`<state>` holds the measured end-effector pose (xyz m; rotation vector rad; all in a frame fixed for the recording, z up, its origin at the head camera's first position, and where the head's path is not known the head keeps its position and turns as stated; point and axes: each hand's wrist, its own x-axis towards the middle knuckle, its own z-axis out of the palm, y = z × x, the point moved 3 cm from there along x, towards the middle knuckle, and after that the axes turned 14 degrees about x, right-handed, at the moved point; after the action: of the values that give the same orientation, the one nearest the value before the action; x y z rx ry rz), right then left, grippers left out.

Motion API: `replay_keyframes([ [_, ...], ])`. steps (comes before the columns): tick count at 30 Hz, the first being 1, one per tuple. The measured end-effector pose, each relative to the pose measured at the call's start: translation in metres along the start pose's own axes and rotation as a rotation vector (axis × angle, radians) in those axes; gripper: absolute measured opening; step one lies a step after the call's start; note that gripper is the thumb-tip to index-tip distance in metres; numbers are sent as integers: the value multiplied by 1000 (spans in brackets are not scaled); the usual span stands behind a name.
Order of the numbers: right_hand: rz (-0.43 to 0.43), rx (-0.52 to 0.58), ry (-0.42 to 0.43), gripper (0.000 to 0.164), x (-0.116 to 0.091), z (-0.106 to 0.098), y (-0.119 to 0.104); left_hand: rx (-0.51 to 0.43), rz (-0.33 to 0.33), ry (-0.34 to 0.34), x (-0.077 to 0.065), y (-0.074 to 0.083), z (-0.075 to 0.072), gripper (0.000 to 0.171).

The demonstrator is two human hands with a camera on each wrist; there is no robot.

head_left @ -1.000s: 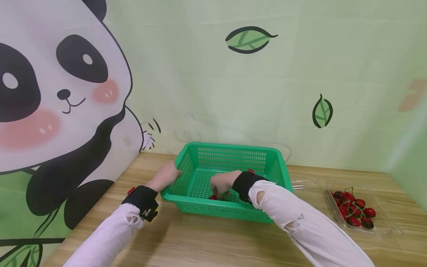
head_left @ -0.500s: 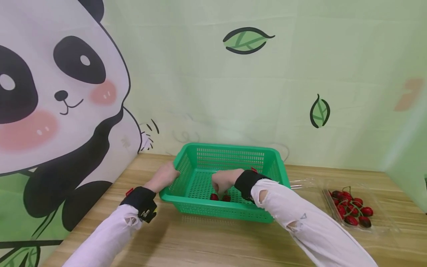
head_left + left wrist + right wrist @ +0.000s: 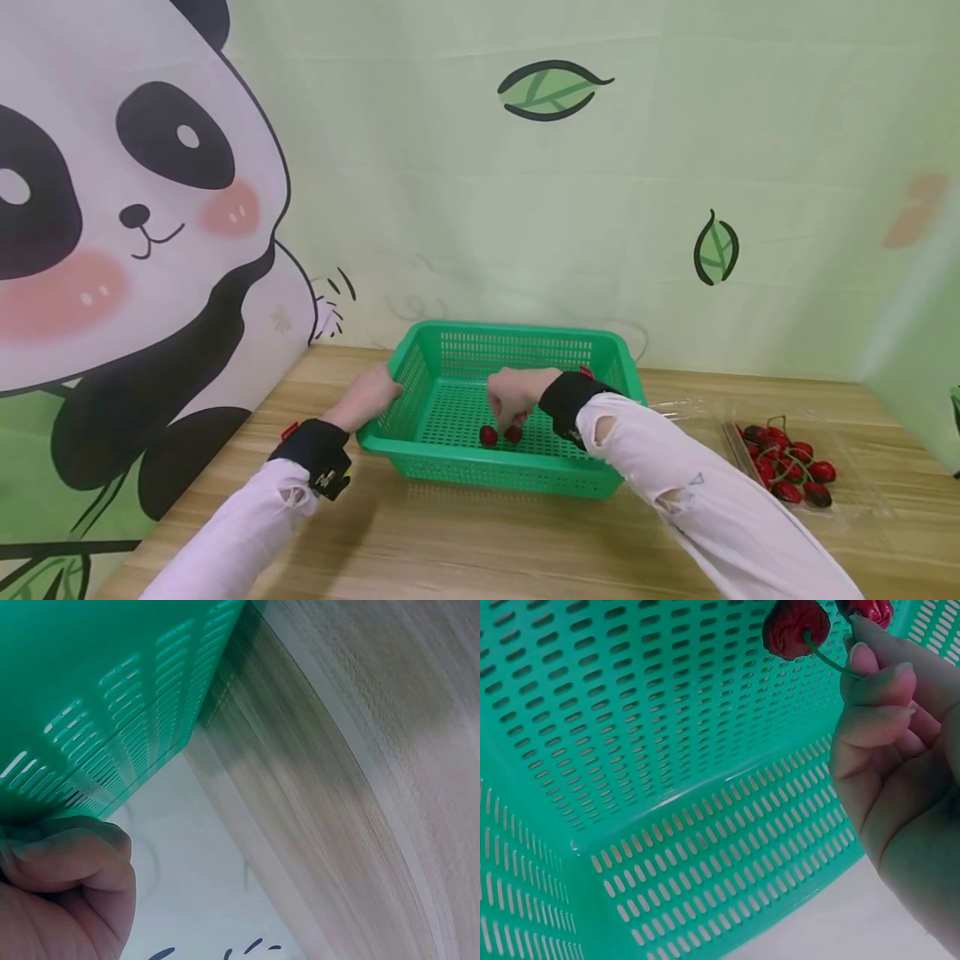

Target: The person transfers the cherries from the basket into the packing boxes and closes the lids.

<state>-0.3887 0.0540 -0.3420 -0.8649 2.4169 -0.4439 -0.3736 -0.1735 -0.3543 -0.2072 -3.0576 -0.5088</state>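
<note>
My left hand (image 3: 367, 398) grips the left rim of a green plastic basket (image 3: 495, 473). In the left wrist view, the curled fingers of the left hand (image 3: 71, 889) lie against the basket's slotted outer wall (image 3: 142, 697). Inside the basket, my right hand (image 3: 517, 393) pinches a pair of red cherries by their green stem. One cherry (image 3: 488, 436) hangs left of the fingertips and another cherry (image 3: 513, 434) sits just under them. The right wrist view shows the stem (image 3: 829, 658) running from one cherry (image 3: 796, 630) into the right hand (image 3: 900, 742).
On the right of the wooden table (image 3: 450, 542) lies a clear plastic box (image 3: 847, 467) holding several red cherries (image 3: 787, 467) with stems. Behind the table hangs a pale green backdrop (image 3: 450, 183) with a panda and leaves printed on it.
My right hand has risen a little and shifted right, and the cherries have come up with it, showing more plainly below the fingers. The left hand keeps its hold on the basket rim.
</note>
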Motion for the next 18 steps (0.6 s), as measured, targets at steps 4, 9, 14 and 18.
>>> replay_keyframes([
  [4,-8,14,26,29,-5,-5,3,9,16,15,0,0,0,5],
  [9,-4,40,45,31,-14,-14,6,6,20,17,-1,1,-1,5],
  [14,-27,48,58,25,-22,-21,10,-6,17,19,-2,2,-1,5],
  [18,-40,57,78,19,-29,-27,13,-4,6,17,-2,2,0,6],
])
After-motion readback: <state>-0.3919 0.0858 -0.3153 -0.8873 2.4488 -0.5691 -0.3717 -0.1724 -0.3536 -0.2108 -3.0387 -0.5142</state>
